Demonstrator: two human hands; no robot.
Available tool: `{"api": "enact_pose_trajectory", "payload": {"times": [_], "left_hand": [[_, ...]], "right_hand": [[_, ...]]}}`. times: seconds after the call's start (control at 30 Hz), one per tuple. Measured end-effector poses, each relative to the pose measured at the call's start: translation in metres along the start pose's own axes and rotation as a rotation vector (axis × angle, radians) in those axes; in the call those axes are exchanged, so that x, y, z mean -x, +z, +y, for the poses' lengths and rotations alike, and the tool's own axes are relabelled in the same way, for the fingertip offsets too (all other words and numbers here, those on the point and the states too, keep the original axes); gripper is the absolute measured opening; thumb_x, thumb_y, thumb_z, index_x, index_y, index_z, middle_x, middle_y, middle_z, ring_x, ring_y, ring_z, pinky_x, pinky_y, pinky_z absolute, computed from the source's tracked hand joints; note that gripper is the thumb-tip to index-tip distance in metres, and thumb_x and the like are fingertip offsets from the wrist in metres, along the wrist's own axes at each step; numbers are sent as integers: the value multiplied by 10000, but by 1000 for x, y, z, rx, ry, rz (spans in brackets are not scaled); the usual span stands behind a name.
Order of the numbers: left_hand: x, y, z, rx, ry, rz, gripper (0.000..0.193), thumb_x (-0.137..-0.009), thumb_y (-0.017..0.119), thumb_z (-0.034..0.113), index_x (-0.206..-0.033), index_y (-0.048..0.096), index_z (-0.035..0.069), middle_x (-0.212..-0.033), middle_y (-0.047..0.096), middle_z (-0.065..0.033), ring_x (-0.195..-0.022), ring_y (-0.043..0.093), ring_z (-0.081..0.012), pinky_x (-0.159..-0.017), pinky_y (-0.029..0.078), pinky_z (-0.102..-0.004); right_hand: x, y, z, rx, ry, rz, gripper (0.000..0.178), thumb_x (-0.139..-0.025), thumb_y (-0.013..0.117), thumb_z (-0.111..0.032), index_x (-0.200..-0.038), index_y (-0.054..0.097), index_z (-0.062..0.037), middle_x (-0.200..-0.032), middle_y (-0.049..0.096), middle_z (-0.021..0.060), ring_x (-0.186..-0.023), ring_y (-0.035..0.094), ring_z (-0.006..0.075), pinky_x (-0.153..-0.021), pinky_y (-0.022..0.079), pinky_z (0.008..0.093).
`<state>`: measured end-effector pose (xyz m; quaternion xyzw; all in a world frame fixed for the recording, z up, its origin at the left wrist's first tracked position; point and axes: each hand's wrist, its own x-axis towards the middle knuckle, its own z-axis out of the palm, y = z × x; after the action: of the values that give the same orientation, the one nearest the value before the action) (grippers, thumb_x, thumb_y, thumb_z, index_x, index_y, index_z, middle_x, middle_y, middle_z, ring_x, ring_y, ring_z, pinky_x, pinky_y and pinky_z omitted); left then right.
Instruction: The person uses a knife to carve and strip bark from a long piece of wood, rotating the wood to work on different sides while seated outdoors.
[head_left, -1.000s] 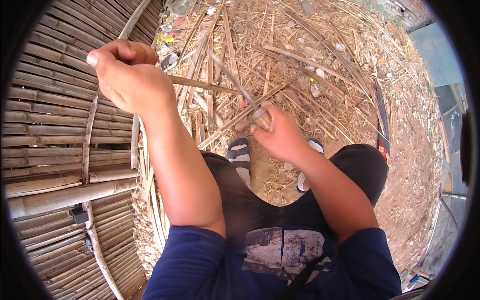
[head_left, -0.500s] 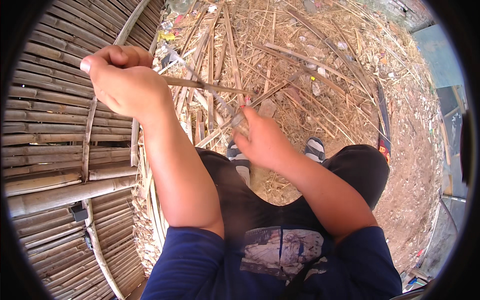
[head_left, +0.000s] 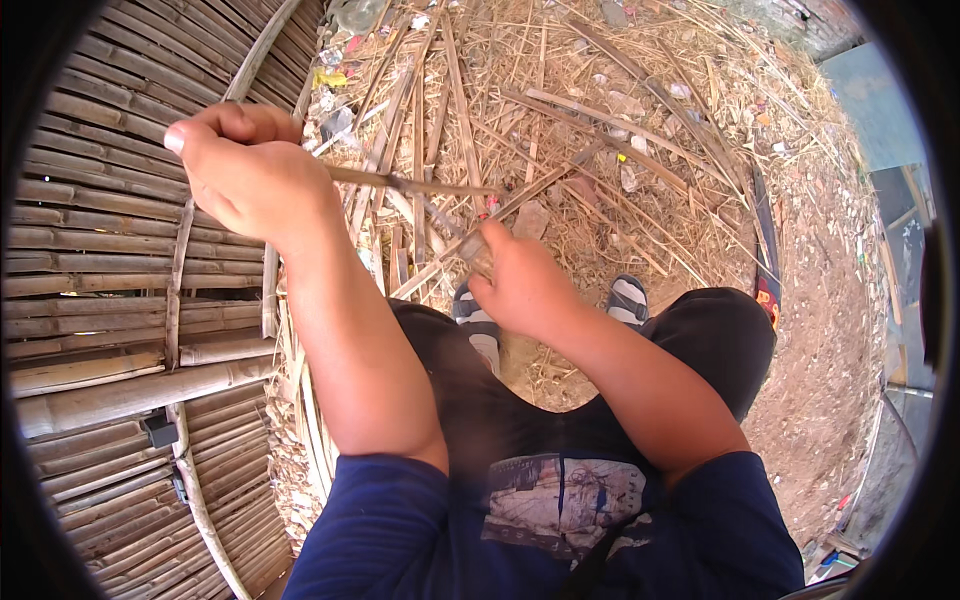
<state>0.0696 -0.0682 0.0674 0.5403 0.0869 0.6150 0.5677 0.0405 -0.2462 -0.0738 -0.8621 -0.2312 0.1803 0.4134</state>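
Note:
My left hand (head_left: pixel 255 175) is raised in front of the bamboo wall, its fingers closed round one end of a thin bamboo stick (head_left: pixel 450 189). The stick runs out to the right, nearly level, above the littered ground. My right hand (head_left: pixel 528 278) grips the pale handle of a knife (head_left: pixel 476 252) with the thumb along it. Its narrow grey blade slants up and left and crosses the stick partway along. Motion blurs the blade, so its edge and tip are unclear.
A slatted bamboo wall (head_left: pixel 100 225) stands close on my left. Long split bamboo strips (head_left: pixel 465 110), straw and scraps litter the ground ahead. My sandalled feet (head_left: pixel 628 300) are below my hands. Bare soil (head_left: pixel 820 380) lies to the right, beside blue-grey panels (head_left: pixel 880 120).
The knife blade has shifted slightly along the stick, and my right hand has moved a little down. My left hand stays almost in place, still holding the stick.

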Motion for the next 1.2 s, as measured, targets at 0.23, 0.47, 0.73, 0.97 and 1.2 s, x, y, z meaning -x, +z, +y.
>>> {"api": "enact_pose_trajectory", "payload": {"times": [0.23,0.47,0.73,0.97,1.2], "left_hand": [[3,-1,4,9,14,-40,417,-1067,264,321,-728,355,96,-611,373,-39,-527,314,-156,-518,287,-313],[9,3,6,-18,10,-38,431,-1075,260,334,-731,367,97,-604,364,-32,-549,320,-159,-548,301,-322],[6,5,1,-14,62,-11,504,-1037,355,418,-669,410,78,-567,385,-33,-490,352,-140,-477,316,-289],[9,5,-5,-442,396,-118,418,-1055,271,312,-722,372,81,-597,410,-60,-547,355,-164,-553,340,-320],[26,23,9,-37,75,-117,472,-1064,287,378,-711,384,80,-626,397,-42,-550,359,-157,-522,319,-308]], "right_hand": [[-4,-29,-7,-298,-44,113,322,-830,673,-160,-1095,570,-8,-799,672,198,-739,684,379,-666,523,470],[5,-5,-2,-99,-114,201,331,-821,685,-135,-1099,567,2,-786,675,204,-762,690,384,-665,531,470],[-1,-29,-6,-212,-26,58,341,-810,696,-146,-1075,566,24,-771,666,222,-791,685,408,-683,529,494],[5,-25,-19,-107,-109,168,376,-832,684,-181,-1130,569,18,-874,686,237,-815,693,411,-724,542,507],[-20,6,89,88,266,-24,428,-841,679,-218,-1182,568,15,-1006,664,279,-986,667,428,-834,527,490]]}}
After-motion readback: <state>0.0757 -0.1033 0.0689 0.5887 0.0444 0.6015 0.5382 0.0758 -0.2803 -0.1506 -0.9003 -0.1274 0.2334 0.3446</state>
